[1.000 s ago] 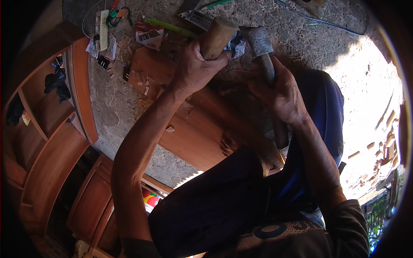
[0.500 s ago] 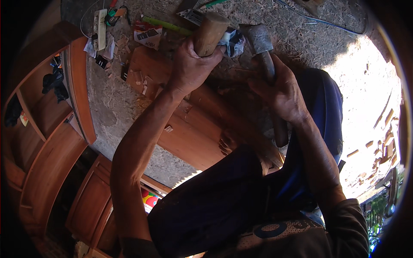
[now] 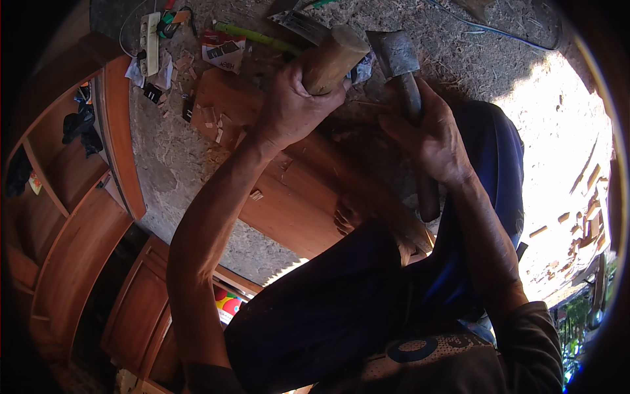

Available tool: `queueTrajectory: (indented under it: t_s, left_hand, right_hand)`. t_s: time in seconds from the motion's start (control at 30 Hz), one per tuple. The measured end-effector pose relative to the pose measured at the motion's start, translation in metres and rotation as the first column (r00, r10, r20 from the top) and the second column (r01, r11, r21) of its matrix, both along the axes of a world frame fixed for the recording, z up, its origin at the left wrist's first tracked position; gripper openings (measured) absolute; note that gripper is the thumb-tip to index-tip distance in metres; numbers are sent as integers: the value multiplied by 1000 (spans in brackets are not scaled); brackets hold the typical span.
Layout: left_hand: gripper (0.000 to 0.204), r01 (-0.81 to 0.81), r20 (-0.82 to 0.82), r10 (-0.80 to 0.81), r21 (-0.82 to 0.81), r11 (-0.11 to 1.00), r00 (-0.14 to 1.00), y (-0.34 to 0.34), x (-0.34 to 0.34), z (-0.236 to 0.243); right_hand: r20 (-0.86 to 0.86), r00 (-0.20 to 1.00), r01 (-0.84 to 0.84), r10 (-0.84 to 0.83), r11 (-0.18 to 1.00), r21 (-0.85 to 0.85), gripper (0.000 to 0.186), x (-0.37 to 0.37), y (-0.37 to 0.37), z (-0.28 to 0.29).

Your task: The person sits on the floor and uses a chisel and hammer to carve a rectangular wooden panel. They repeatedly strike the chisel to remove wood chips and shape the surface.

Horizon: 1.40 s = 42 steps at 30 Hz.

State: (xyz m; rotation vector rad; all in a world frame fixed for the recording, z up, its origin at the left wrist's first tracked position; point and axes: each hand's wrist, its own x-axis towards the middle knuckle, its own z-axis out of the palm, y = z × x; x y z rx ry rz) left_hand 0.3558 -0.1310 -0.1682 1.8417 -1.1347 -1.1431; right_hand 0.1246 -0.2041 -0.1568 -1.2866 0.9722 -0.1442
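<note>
From the head view, take the reddish wooden plank (image 3: 289,197) as your landmark: it runs across the sawdust-strewn ground (image 3: 170,164) from its chipped far end toward your knees. Your left hand (image 3: 292,108) is clenched around a thick round wooden mallet (image 3: 331,59), and it now sits higher and further toward the plank's far end than a second ago, so you are at the top of a swing rather than at the strike. Your right hand (image 3: 430,141) is wrapped around the dark handle of a flat-bladed metal chisel (image 3: 400,65); it has barely shifted, its blade end pointing away from you just beside the mallet head and over the plank's right edge. That steadiness suggests the tool is set where you want the cut, though the contact point with the wood is hidden behind your hands. Wood chips (image 3: 210,121) lie on the plank's far end. Left of the plank stands brown cabinet shelving (image 3: 79,217); beyond its far end lie a white power strip (image 3: 153,43) and a green tool (image 3: 252,36).
</note>
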Motion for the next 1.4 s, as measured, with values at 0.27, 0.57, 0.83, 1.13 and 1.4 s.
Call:
queueTrajectory:
  t_s: [0.27,0.57,0.83,1.13,1.4]
  left_hand:
    - [31,-32,25,32,-14,999,999,-5,4,2]
    - [32,-48,10,47,35,998,999,-2,2,-1]
    - [30,-27,-2,28,58,998,1000,-3,-1,0]
    - [26,9,-16,-7,116,993,1000,-5,2,5]
    - [22,-15,-3,15,61,998,1000,-4,1,-1]
  right_hand:
    - [11,1000,27,-28,1000,15,37,4,1,6]
    - [50,997,51,-53,998,35,35,3,3,4]
    - [33,998,44,-44,999,12,34,2,2,1]
    - [43,998,45,-46,999,23,35,1,1,2]
    - [11,1000,-3,4,997,-77,37,-6,-20,28]
